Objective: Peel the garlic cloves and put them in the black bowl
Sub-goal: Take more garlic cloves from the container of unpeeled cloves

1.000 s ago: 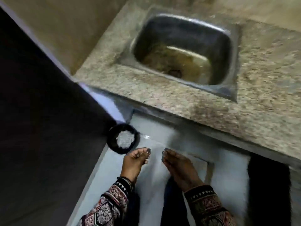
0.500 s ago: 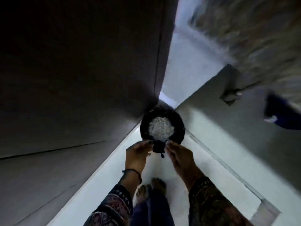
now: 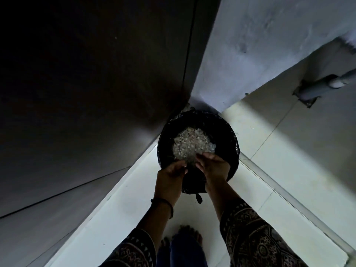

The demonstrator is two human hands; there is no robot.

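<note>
While the person stands with bare feet (image 3: 189, 235) on the pale floor (image 3: 119, 218) on the near side of the black container (image 3: 230, 135), both forearms reach forward over its near rim, the right one in a patterned sleeve (image 3: 250, 234) and the left wrist wearing a dark cord (image 3: 165, 202).

The left hand (image 3: 170, 179) sits over the container's near-left rim with its fingers curled inward. The right hand (image 3: 214, 167) is just beside it, over the near-right rim, with its fingertips down at the near edge of the pale heap (image 3: 189, 144) inside. Whether either hand pinches anything cannot be told, since the fingers hide their own undersides.

That heap fills the middle of the container and looks like dry, papery garlic skin rather than cloves. No whole or peeled clove can be picked out, either in the heap or in the hands. The container stands on the floor and seems lined with a black bag, so it may be a waste bin rather than the bowl the task names. On that reading the peeling looks largely done and the hands are shedding skins, but where the peeled cloves ended up is not shown.

Behind the container on its left rises a dark panel (image 3: 96, 74), behind it on the right a grey wall (image 3: 260, 45), and far off to its right a grey pipe (image 3: 323, 86) meets the floor.
</note>
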